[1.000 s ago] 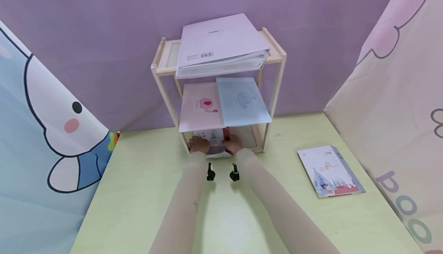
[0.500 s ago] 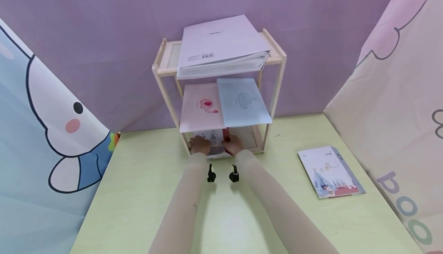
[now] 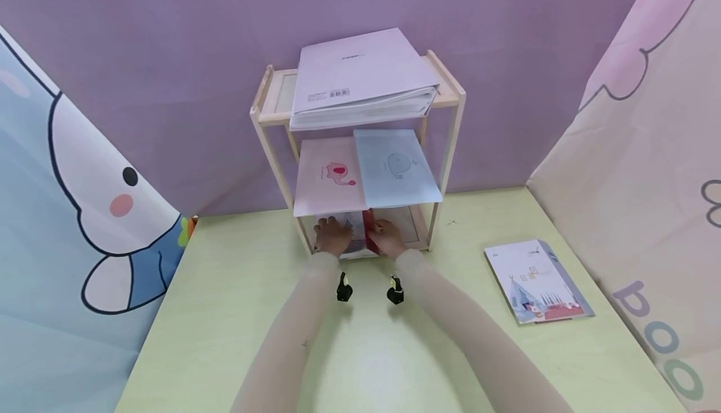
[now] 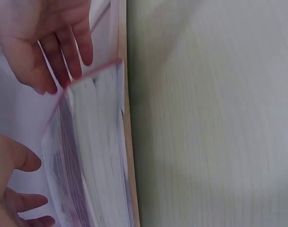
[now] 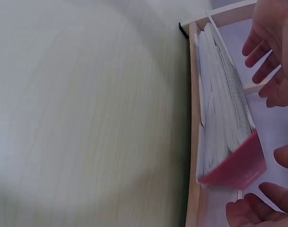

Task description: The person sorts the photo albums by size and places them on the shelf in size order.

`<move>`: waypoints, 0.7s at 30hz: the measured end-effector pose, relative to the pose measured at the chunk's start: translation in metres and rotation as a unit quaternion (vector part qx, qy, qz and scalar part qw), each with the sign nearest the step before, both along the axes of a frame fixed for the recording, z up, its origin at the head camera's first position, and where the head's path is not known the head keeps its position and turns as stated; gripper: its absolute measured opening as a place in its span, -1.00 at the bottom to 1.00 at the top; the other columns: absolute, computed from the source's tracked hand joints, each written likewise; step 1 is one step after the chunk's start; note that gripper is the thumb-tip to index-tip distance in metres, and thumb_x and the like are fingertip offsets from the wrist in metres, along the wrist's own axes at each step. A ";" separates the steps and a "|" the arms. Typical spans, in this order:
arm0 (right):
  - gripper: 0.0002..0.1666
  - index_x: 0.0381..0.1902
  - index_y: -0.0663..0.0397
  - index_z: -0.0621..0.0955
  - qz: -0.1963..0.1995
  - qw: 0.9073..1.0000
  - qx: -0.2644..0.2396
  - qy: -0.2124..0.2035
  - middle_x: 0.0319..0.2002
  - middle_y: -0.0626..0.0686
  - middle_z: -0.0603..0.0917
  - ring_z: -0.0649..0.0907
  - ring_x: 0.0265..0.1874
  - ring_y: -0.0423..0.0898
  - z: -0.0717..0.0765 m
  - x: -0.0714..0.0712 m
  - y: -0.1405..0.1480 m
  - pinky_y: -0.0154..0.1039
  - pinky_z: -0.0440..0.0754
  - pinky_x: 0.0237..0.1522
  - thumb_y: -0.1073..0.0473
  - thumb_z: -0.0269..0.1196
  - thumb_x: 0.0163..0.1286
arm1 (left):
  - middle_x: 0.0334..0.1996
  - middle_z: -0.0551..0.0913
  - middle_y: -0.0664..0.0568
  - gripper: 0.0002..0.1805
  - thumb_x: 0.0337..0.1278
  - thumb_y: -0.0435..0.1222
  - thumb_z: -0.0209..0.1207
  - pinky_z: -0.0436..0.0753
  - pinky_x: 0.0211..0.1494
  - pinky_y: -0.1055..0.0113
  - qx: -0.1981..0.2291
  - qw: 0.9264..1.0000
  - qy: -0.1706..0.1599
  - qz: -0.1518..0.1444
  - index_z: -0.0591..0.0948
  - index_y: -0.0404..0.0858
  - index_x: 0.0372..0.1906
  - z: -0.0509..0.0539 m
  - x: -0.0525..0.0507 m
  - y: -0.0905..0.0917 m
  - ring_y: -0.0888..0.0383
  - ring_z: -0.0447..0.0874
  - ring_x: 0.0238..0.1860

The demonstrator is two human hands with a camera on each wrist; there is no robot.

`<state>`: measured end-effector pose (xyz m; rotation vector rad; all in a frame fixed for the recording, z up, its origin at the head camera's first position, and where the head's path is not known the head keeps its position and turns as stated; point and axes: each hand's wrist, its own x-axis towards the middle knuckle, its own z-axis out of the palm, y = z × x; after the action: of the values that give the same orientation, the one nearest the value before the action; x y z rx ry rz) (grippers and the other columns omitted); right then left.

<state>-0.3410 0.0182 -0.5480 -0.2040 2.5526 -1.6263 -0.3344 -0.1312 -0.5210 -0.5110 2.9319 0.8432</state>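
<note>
A thick book (image 3: 357, 239) with a red spine (image 5: 238, 166) lies flat on the bottom shelf of a small wooden rack, its page edges facing me. My left hand (image 3: 333, 236) is over the book's left part, its fingers spread and relaxed. My right hand (image 3: 387, 238) is beside the red spine, fingers loosely extended. In the left wrist view the left hand (image 4: 14, 184) stands clear of the cover, while the right hand (image 4: 47, 40) hovers close to the spine end. The right wrist view shows the right hand (image 5: 262, 203) with fingers apart, holding nothing.
The rack (image 3: 455, 144) bears a large lilac book (image 3: 366, 72) on top. Its middle shelf holds a pink booklet (image 3: 329, 178) and a blue booklet (image 3: 400, 169). Another book (image 3: 535, 281) lies on the table (image 3: 186, 313) at right. Purple fabric (image 3: 169, 56) hangs behind.
Both hands have loosened from the book's sides. The left hand has shifted right and slightly up, spreading its fingers; the right has moved a little right. The book stays on the bottom shelf.
</note>
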 end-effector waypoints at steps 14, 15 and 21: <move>-0.45 0.19 0.42 0.43 0.068 0.997 0.029 0.006 0.15 0.32 0.50 0.49 0.13 0.22 0.031 0.034 0.031 0.03 0.47 0.14 0.22 0.17 0.29 | -0.11 0.57 -0.30 -0.66 0.21 -0.24 0.05 0.40 0.14 -0.10 -0.034 0.983 0.115 -0.139 0.53 -0.45 -0.08 0.011 0.029 0.011 -0.24 0.47 0.02; -0.46 0.17 0.43 0.44 0.074 0.997 0.026 0.006 0.14 0.33 0.51 0.49 0.13 0.23 0.031 0.036 0.033 0.03 0.47 0.13 0.23 0.18 0.29 | -0.14 0.58 -0.31 -0.66 0.20 -0.25 0.07 0.42 0.12 -0.08 -0.030 0.981 0.123 -0.144 0.53 -0.47 -0.08 0.012 0.031 0.012 -0.24 0.49 -0.02; -0.52 0.16 0.50 0.42 0.131 0.991 -0.020 0.017 0.14 0.40 0.48 0.49 0.11 0.29 0.028 0.060 0.050 0.04 0.49 0.12 0.31 0.12 0.33 | -0.04 0.55 -0.37 -0.50 0.20 -0.23 0.09 0.52 -0.05 -0.06 0.004 0.979 0.134 -0.157 0.44 -0.50 0.14 0.014 0.044 0.018 -0.28 0.51 -0.06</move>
<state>-0.2813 0.0682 -0.5203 -0.5491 2.3953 -1.5857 -0.2904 -0.1132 -0.5072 0.0772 3.1207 0.9424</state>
